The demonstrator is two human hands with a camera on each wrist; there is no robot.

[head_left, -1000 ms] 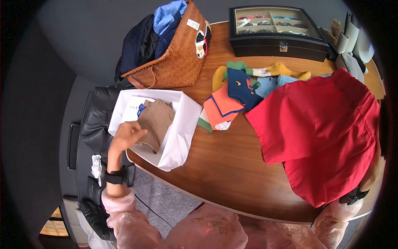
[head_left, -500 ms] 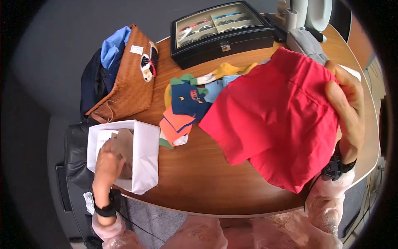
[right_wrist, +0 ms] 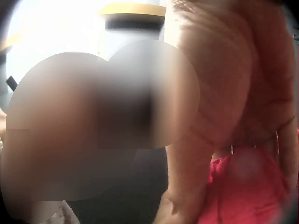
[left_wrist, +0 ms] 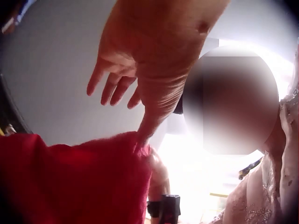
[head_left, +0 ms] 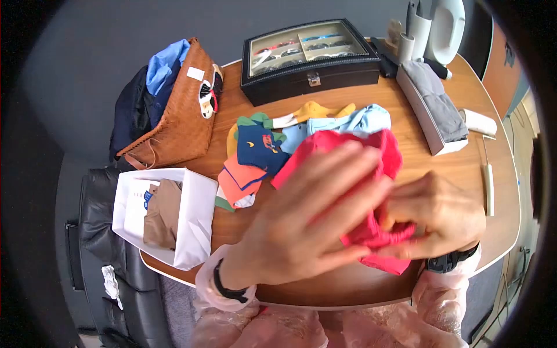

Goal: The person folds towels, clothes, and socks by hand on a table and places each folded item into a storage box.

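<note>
Gathered waistband-end up, the red shorts point(head_left: 331, 148) hang over the middle of the table, partly hidden behind both hands. My right hand point(head_left: 438, 214) grips them near the elastic waistband, fingers curled into the cloth. In the head view my left hand point(head_left: 301, 226), blurred by motion, passes in front of the shorts with its fingers extended. Seen from the left wrist, the thumb of that hand point(left_wrist: 154, 60) touches the top edge of the red cloth point(left_wrist: 93, 172), while the other fingers stay apart from it. Red cloth point(right_wrist: 247, 182) also shows below my right palm point(right_wrist: 224, 84).
A white box point(head_left: 197, 226) at left holds a brown garment point(head_left: 165, 211). Folded socks point(head_left: 261, 148) and light-blue clothing point(head_left: 354, 120) lie behind the shorts. Farther back stand a woven basket point(head_left: 188, 124), a glasses case point(head_left: 313, 81) and a narrow box of grey cloth point(head_left: 432, 124).
My left hand has left the brown garment in the white box and moved right to the red shorts. My right hand has drawn the shorts inward and bunched them, uncovering the light-blue clothing.
</note>
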